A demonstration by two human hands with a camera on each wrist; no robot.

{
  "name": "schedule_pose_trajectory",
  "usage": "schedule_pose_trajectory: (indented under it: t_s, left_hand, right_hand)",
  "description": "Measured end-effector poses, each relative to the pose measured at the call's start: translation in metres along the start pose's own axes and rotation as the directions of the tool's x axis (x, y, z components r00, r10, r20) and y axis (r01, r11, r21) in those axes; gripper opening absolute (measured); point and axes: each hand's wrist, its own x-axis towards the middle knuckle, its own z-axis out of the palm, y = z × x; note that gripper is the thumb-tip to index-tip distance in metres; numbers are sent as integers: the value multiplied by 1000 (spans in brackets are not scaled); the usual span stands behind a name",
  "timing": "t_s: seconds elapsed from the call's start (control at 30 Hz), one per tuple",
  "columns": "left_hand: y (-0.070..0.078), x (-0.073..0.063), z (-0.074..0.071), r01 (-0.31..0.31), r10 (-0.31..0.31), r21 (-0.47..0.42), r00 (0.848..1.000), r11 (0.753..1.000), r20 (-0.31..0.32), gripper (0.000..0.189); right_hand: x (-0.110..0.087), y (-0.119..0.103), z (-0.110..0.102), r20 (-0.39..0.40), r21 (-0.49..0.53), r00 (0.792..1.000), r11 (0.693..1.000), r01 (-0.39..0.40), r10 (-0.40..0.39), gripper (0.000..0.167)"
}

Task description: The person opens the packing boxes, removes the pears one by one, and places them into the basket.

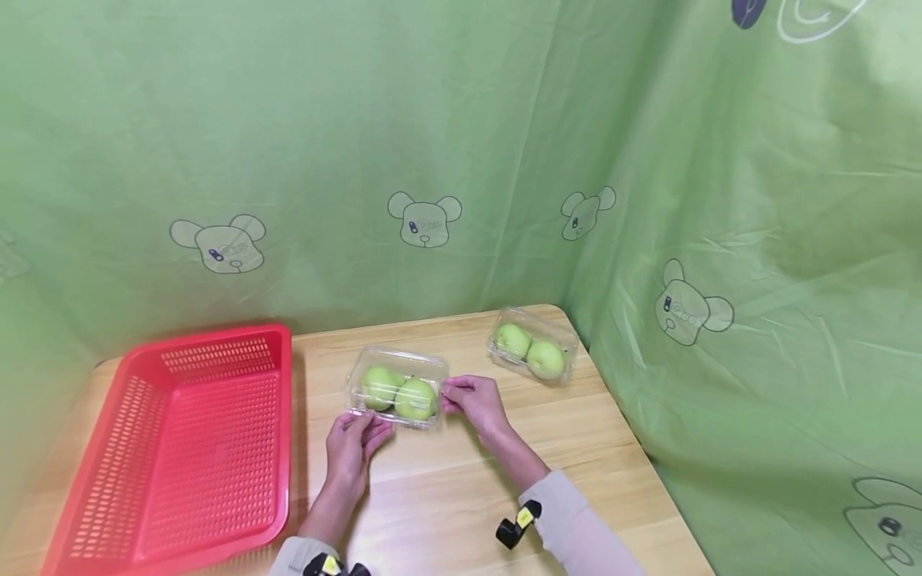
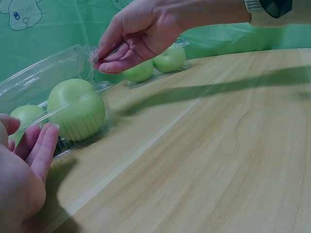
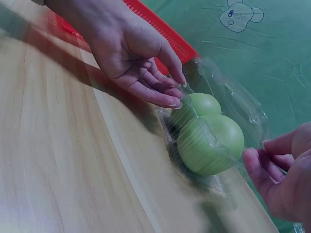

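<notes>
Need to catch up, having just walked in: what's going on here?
A person's left hand and right hand pinch the edges of a clear plastic clamshell box holding two round green fruits. Its lid looks partly raised. A second such box stands to the right, farther back; a rectangular red plastic basket stands left.

A red basket point(image 1: 209, 464) stands at the left side of the wooden table point(image 1: 432, 512); its walls are full of small slots, and its near end is cut by the lower edge of the head view. Near the table's far right corner there is a clear plastic box point(image 1: 553, 325) with two green fruits point(image 1: 546, 359) lying side by side in it. A green curtain point(image 1: 324, 160) hangs behind the table and along its right side, with printed bear heads point(image 1: 425, 222). The dark blue mark point(image 1: 747, 12) at the top is cut off, perhaps another print.
</notes>
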Motion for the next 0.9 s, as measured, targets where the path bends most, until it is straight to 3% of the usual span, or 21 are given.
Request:
schedule_pose_trajectory:
  t_s: [0.23,0.37,0.47,0.7,0.9]
  left_hand:
    - [4,2,-1,-13,13,13,1000,1000,-19,25]
    - [4,1,-1,-19,19,13,1000,1000,-24,24]
    - [4,0,-1,-4,4,12,1000,1000,-11,22]
    - [3,-4,-2,7,-7,-13,1000,1000,18,15]
    - [2,-6,-8,5,-3,-55,999,998,36,19]
  right_hand:
    - [-1,-2,2,12,-47,999,998,49,-48,20]
    - [-1,-1,1,17,-131,993,985,115,-113,21]
    - [-1,0,2,15,-214,981,958,191,-192,22]
    - [1,-1,4,-20,-385,929,860,334,-370,20]
    - [3,-3,3,-45,-395,905,840,372,-423,19]
